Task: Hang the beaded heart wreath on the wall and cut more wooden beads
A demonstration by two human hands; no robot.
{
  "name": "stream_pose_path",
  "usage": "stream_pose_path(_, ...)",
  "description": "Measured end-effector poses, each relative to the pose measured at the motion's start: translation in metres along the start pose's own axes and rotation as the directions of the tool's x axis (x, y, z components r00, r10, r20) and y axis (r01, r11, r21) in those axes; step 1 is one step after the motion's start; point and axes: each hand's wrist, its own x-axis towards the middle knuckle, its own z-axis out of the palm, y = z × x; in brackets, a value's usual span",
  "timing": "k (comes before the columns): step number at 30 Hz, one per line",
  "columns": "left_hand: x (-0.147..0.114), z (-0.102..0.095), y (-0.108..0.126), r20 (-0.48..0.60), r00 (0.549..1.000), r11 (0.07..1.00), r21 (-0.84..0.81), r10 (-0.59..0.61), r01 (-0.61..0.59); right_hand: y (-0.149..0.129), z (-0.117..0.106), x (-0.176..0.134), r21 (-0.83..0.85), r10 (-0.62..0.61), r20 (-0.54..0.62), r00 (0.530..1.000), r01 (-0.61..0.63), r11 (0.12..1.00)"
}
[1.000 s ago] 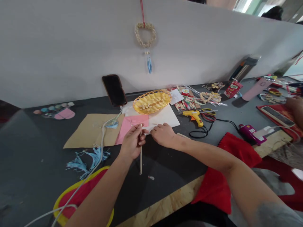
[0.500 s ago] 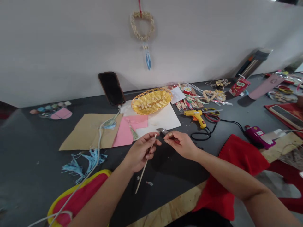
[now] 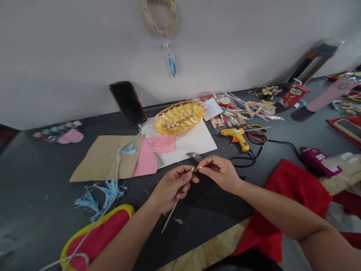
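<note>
My left hand (image 3: 176, 186) is closed around a thin pale wooden stick (image 3: 170, 216). The stick slants down toward me, and its upper end pokes out just past my thumb. Close by on the right, my right hand (image 3: 218, 171) is closed, thumb and forefinger pinched at a tiny pale bit (image 3: 200, 168) beside the stick's end. A curved metal knife blade (image 3: 194, 156) juts out leftward from behind my right fingers; its handle is hidden in the hand. Beyond my hands, a yellow woven basket (image 3: 183, 122) with small pale pieces rests on white paper (image 3: 203, 141).
A yellow glue gun (image 3: 237, 137) with its black cord lies right of the basket. Pink paper (image 3: 146, 158), brown paper (image 3: 96, 156) and blue tassels (image 3: 108, 192) are at left, crossed by a white cable. Red cloth (image 3: 296, 188) drapes over the near right edge. A phone (image 3: 128, 102) leans on the wall.
My right hand has come closer to the stick's end, and a tiny pale bit now shows in its fingertips. The left hand has shifted slightly right. The camera view has tilted downward.
</note>
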Motion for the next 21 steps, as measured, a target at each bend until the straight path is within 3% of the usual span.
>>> stream_pose_path(3, -0.002, 0.0022, 0.0004, 0.019, 1.0, 1.0, -0.012, 0.001, 0.0, -0.0028, -0.0001, -0.002, 0.003, 0.02, 0.007, 1.0, -0.02, 1.0)
stream_pose_path(11, -0.0077, 0.0082, 0.0005, 0.019, 0.999, 0.999, 0.03, 0.041, -0.042, -0.0081, 0.0007, -0.0033, -0.113, -0.09, 0.036, 0.995, 0.093, 0.989)
stream_pose_path(21, -0.0093, 0.0098, -0.0041, 0.037, 0.996, 0.994, 0.071, 0.078, -0.08, -0.0084, 0.0011, -0.0049, -0.103, -0.113, 0.03, 0.993, 0.116, 0.988)
